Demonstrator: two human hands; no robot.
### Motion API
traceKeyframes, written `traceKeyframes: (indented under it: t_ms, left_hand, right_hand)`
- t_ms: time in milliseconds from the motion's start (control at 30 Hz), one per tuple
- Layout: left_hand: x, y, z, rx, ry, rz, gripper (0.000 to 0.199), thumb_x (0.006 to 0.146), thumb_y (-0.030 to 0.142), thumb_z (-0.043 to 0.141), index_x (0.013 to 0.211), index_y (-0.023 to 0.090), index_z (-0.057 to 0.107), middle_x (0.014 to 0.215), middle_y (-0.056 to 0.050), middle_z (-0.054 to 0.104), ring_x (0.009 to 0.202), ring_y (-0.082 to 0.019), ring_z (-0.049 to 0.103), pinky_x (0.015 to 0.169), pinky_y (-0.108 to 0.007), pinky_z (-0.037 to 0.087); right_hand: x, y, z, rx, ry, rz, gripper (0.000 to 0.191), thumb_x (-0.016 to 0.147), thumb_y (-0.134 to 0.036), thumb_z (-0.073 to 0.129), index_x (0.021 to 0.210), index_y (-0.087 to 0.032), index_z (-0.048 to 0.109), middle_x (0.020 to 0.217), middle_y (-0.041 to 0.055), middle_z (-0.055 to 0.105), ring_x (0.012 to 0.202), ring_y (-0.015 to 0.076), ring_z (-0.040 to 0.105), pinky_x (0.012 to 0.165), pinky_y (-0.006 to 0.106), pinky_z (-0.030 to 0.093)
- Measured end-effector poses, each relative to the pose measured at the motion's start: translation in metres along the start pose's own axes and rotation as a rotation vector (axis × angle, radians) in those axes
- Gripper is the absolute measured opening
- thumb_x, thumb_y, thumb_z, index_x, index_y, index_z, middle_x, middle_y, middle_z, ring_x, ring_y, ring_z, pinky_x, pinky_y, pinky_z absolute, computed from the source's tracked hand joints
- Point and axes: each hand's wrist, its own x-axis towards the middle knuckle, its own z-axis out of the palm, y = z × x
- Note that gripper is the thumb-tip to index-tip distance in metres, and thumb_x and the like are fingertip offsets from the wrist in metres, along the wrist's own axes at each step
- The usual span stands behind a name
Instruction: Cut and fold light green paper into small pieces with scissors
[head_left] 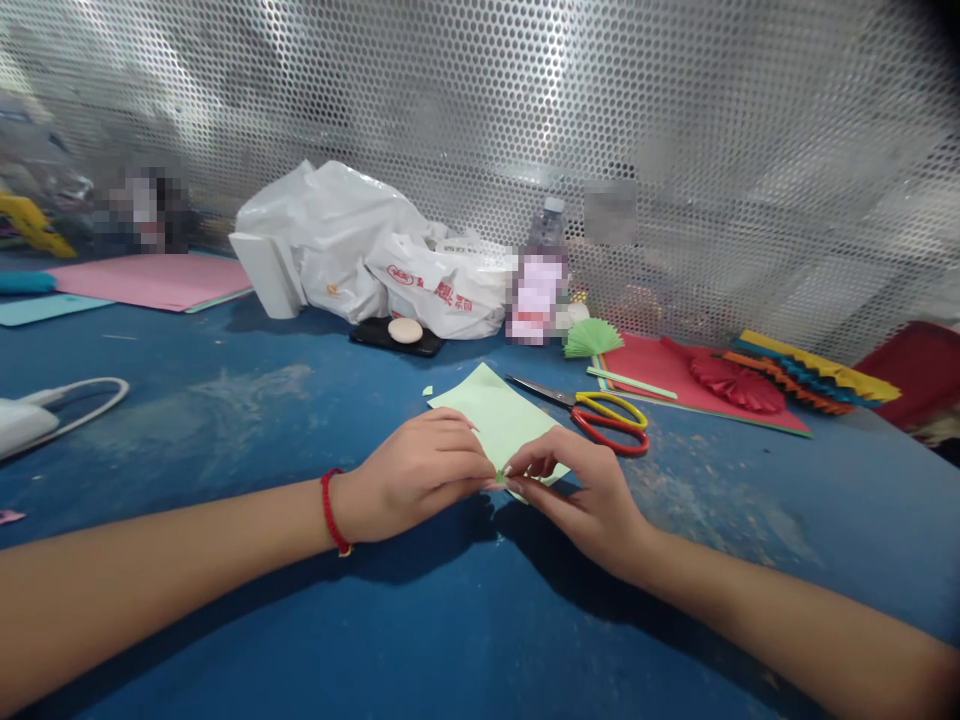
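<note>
A light green paper sheet [495, 410] lies turned like a diamond on the blue table, its near part hidden by my hands. My left hand [424, 470], with a red braided bracelet on the wrist, is closed in a pinch. Fingertip to fingertip with it, my right hand [592, 490] pinches too. Between them shows a small bit of green paper [501, 477]; whether it is part of the sheet I cannot tell. Just beyond my right hand rest scissors [574, 402] with one yellow and one red handle. A tiny green scrap [427, 391] is by the sheet's left corner.
White plastic bags [337, 240], a black phone [397, 337] and a bottle [540, 280] stand or lie at the back. On the right are red paper [645, 365], a green paper fan [592, 338] and pleated strips [817, 370]. Pink sheets [150, 280] and a white cable [112, 385] are left.
</note>
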Motion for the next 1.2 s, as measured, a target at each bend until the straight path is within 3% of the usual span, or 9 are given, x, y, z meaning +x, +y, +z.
traceKeyframes:
  t_ms: [133, 400, 767, 1200]
  left_hand:
    - [0.0009, 0.0018, -0.0012, 0.011, -0.004, -0.021, 0.023, 0.099, 0.024, 0.048, 0.088, 0.017, 0.068, 0.078, -0.003, 0.07, 0.076, -0.016, 0.062, 0.083, -0.032, 0.047]
    - [0.0003, 0.002, -0.0006, -0.028, -0.037, -0.082, 0.02, 0.099, 0.026, 0.049, 0.09, 0.017, 0.065, 0.079, -0.003, 0.068, 0.077, -0.015, 0.061, 0.079, -0.029, 0.046]
    - [0.003, 0.0085, -0.0058, -0.133, -0.084, -0.095, 0.014, 0.092, 0.022, 0.053, 0.098, 0.016, 0.063, 0.084, -0.007, 0.068, 0.081, -0.019, 0.062, 0.081, -0.035, 0.047]
    - [0.003, 0.009, -0.0034, -0.06, -0.049, -0.073, 0.013, 0.09, 0.019, 0.053, 0.089, 0.016, 0.066, 0.075, -0.006, 0.068, 0.074, -0.018, 0.063, 0.079, -0.034, 0.049]
  right_hand:
    - [-0.0002, 0.0007, 0.0001, 0.003, 0.0, 0.071, 0.006, 0.086, -0.022, 0.069, 0.091, -0.019, 0.067, 0.08, 0.0011, 0.067, 0.07, 0.0132, 0.059, 0.065, 0.027, 0.048]
    - [-0.0005, 0.0003, 0.001, 0.018, 0.036, 0.068, 0.004, 0.088, -0.021, 0.066, 0.091, -0.02, 0.064, 0.084, 0.0016, 0.067, 0.073, 0.0139, 0.06, 0.066, 0.027, 0.049]
    - [0.0003, 0.0012, 0.001, 0.007, 0.006, 0.068, 0.004, 0.089, -0.021, 0.065, 0.093, -0.02, 0.065, 0.084, 0.0013, 0.068, 0.073, 0.0141, 0.06, 0.069, 0.028, 0.048]
    - [0.0009, 0.0018, 0.0001, 0.032, -0.052, 0.107, 0.004, 0.089, -0.023, 0.065, 0.091, -0.02, 0.065, 0.082, 0.0019, 0.065, 0.072, 0.014, 0.059, 0.065, 0.027, 0.048]
